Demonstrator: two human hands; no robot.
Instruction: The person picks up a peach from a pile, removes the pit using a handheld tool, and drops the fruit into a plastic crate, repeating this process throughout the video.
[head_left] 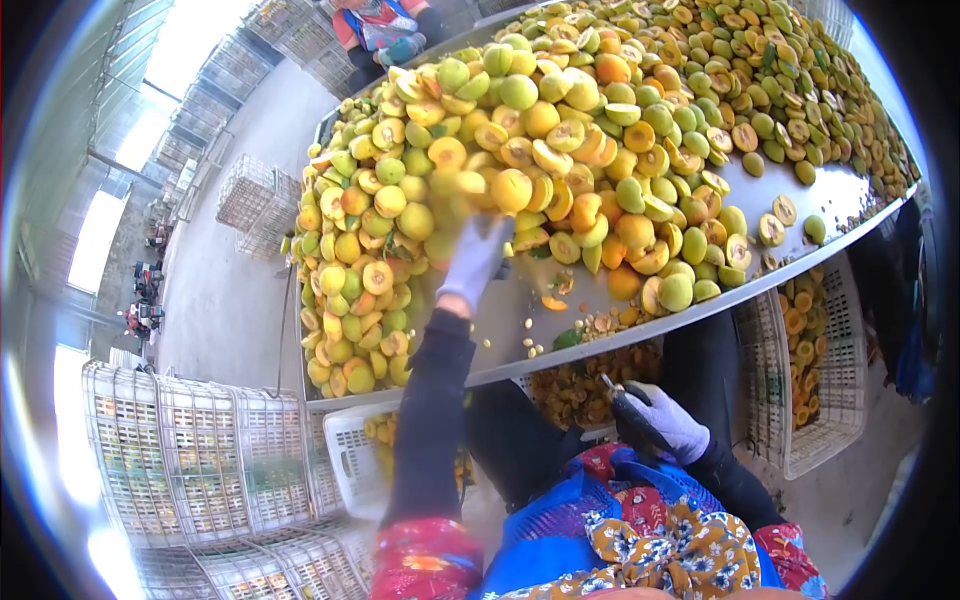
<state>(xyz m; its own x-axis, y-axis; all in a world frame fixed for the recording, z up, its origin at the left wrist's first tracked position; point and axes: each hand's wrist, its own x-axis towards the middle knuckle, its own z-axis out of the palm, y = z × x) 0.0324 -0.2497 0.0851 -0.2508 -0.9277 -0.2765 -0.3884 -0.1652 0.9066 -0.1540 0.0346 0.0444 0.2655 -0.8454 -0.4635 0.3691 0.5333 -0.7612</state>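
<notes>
Head view: left hand (478, 255) at the fruit pile, right hand (675, 424) round a tool (640, 422).
The gloved left hand is at the near edge of the heaped whole and halved fruit (518, 92) on the metal table (500, 330) — blurred, so its grip cannot be told. The right, also gloved, is closed on the dark tool, metal tip out, between table and lap — just above a crate of fruit pieces (575, 388).

Grey concrete flr (205, 290), bright windows (97, 240) L., prob. warehouse.
</notes>
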